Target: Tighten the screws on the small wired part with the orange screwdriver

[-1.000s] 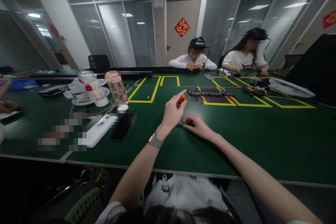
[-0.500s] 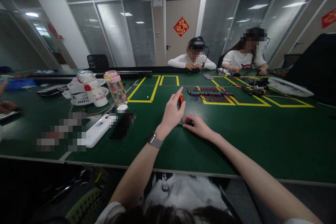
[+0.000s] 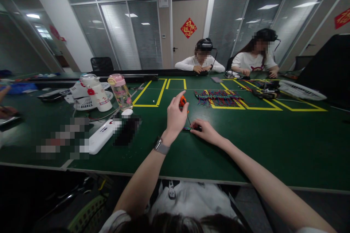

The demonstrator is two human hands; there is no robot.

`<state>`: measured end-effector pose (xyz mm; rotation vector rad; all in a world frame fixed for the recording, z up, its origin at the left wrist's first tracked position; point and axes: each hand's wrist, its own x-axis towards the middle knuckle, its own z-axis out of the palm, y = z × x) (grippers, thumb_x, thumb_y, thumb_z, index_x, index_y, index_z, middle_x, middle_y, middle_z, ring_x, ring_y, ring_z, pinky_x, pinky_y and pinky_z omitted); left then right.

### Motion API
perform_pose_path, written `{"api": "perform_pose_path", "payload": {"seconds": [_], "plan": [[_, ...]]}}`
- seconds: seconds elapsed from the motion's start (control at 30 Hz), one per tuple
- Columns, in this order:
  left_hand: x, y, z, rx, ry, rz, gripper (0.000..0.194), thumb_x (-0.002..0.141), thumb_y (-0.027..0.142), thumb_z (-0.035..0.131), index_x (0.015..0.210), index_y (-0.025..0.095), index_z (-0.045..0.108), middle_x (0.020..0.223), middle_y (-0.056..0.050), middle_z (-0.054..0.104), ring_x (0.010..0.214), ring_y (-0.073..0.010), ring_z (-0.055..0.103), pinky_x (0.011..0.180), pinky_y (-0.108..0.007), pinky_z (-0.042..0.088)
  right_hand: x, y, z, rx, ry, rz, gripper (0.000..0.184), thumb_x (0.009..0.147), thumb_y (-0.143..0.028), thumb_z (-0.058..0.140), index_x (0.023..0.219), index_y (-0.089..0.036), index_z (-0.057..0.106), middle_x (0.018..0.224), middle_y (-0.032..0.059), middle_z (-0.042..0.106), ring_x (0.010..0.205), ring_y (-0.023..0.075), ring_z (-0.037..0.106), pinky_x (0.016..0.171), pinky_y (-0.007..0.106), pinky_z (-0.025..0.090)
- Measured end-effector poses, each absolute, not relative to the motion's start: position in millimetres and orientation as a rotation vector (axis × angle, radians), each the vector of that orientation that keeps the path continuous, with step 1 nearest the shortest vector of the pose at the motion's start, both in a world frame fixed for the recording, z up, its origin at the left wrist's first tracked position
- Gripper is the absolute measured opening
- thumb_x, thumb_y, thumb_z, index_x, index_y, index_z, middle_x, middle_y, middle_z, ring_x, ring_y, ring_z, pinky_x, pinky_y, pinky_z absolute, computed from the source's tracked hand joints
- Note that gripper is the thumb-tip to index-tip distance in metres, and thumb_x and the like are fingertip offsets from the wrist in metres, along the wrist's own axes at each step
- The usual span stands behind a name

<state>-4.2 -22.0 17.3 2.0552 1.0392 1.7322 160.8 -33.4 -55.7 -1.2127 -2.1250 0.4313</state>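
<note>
My left hand point(image 3: 176, 114) is closed around a screwdriver point(image 3: 183, 100) with an orange handle. Its thin dark shaft slants down to a small green circuit board point(image 3: 186, 129) on the table. Whether the tip touches the board cannot be made out. The fingers of my right hand point(image 3: 205, 131) pinch the board's right end and hold it low against the tabletop; part of the board is hidden under them. Just beyond both hands lies a row of green circuit boards with red and blue wires point(image 3: 220, 97).
Two bottles point(image 3: 120, 93), a white fan point(image 3: 82, 96) and a white power bank-like case point(image 3: 102, 136) stand or lie at the left. Yellow tape point(image 3: 144, 105) marks the green table point(image 3: 273, 149). Two people point(image 3: 203, 58) sit opposite; another person's hand point(image 3: 8, 111) shows at far left.
My left hand has shifted slightly left and tilted, so the screwdriver's orange handle and shaft show more. The right hand stays in place on the board.
</note>
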Motion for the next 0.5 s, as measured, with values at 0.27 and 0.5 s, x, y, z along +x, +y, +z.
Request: {"api": "perform_pose_path", "payload": {"seconds": [0.27,0.5], "plan": [[-4.6,-19.9,14.4,2.115,1.097,1.680,0.044,0.085,0.014,0.057,0.128,0.025,0.050,0.110,-0.006,0.061,0.088,-0.0148,0.061,0.076,-0.028,0.054,159.4,-35.0,-52.9,-1.194,-2.127,0.435,0.006,0.078,-0.018,0.064,0.083,-0.016,0.061,0.078,0.0026,0.058,0.071,0.0155,0.054,0.067,0.028,0.044],[-3.6,-19.6,12.2,2.151,1.094,1.618,0.046,0.085,0.012,0.056,0.129,0.026,0.050,0.113,-0.006,0.061,0.091,-0.0160,0.062,0.079,-0.030,0.054,159.1,-35.4,-53.0,-1.205,-2.121,0.436,0.007,0.078,-0.018,0.064,0.083,-0.017,0.061,0.080,0.0031,0.059,0.073,0.0163,0.055,0.069,0.029,0.045]]}}
